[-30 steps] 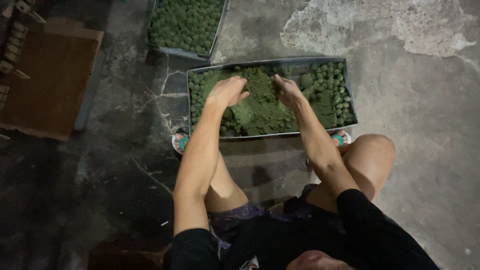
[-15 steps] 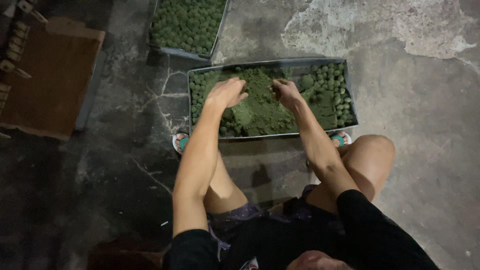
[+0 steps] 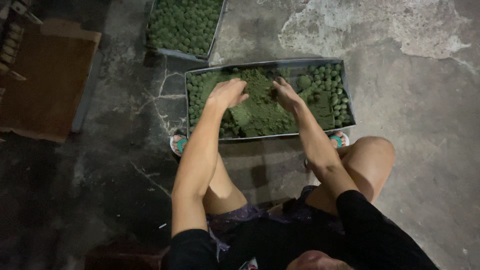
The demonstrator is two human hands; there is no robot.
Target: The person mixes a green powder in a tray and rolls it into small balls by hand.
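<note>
**Operator:** Report the position of my hands.

**Guide:** Your left hand (image 3: 229, 93) rests palm-down, fingers curled loosely, on top of the mound of green paste (image 3: 260, 107) in the middle of the metal tray (image 3: 265, 64). Your right hand (image 3: 285, 94) is set against the right flank of the same mound, fingers bent and pressing into it. The two hands are near each other but not touching. Whether either one has closed around a pinch of paste cannot be told from this view.

**Operator:** Which step is this?

**Guide:** By judgement, you are drawing off a portion from the mound to shape it. Rolled green balls (image 3: 327, 85) already fill the tray's right end, and a narrower column (image 3: 196, 92) lines its left edge. The mound between them is still large, so the tray is only partly worked.

**Operator:** What does the next move call for?

**Guide:** Probably: separate a portion matching the finished balls, roll it between both palms, and seat it just beside the existing rows without flattening its neighbours. The paste looks soft, so use light pressure.

**Operator:** And the surroundings?

**Guide:** The tray sits on the cracked concrete floor (image 3: 415, 150), directly in front of your knees, its near rim close to your sandals (image 3: 178, 144). A second tray (image 3: 186, 25), full of balls, lies beyond it to the left. A brown board (image 3: 45, 80) lies well apart at far left.
</note>
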